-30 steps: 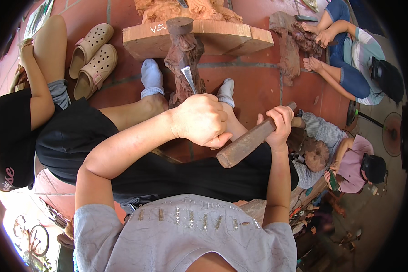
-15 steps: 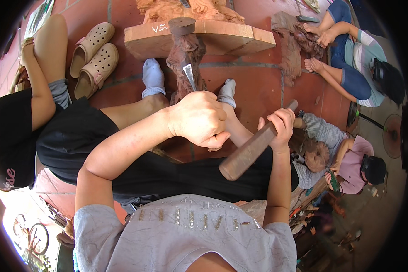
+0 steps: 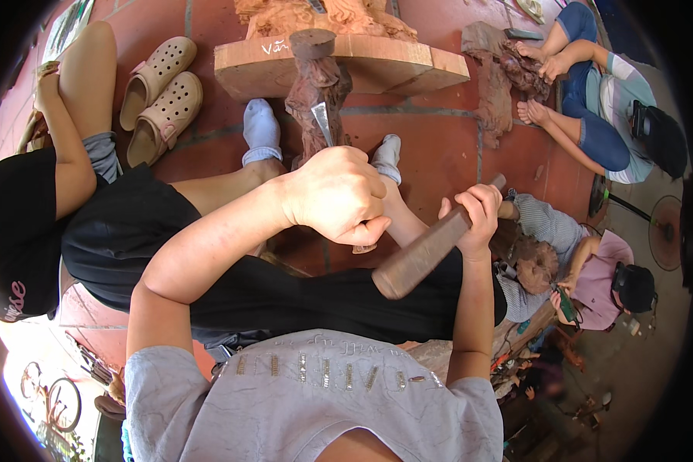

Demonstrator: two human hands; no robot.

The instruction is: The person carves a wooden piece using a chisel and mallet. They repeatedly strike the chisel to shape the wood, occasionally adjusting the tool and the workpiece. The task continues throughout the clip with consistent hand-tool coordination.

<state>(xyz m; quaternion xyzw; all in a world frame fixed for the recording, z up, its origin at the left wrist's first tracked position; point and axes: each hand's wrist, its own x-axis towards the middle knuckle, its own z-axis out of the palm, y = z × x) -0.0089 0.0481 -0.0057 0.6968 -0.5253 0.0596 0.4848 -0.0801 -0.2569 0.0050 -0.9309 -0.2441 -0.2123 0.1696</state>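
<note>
My left hand [image 3: 339, 192] is closed in a fist round a chisel. The chisel's bright metal blade [image 3: 323, 123] points away from me, overlapping a dark brown carved wood piece [image 3: 313, 88]; whether its edge touches the wood I cannot tell. The butt of the handle shows below my fist. In my right hand [image 3: 476, 219] is a wooden mallet [image 3: 420, 262], a thick brown bar held slantwise, its wide end toward the chisel handle but apart from it. The carved piece stands between my socked feet, with a flat round top.
Behind the carved piece is a thick wooden slab [image 3: 385, 65] bearing an orange-brown carving [image 3: 331, 17]. Beige clogs [image 3: 162, 115] lie on the red tiles at left, near a seated person. Other people work at right, by another dark carving [image 3: 489, 81] and a fan [image 3: 666, 231].
My left hand and the chisel have shifted slightly away from me, up the carved piece. The mallet has barely moved.
</note>
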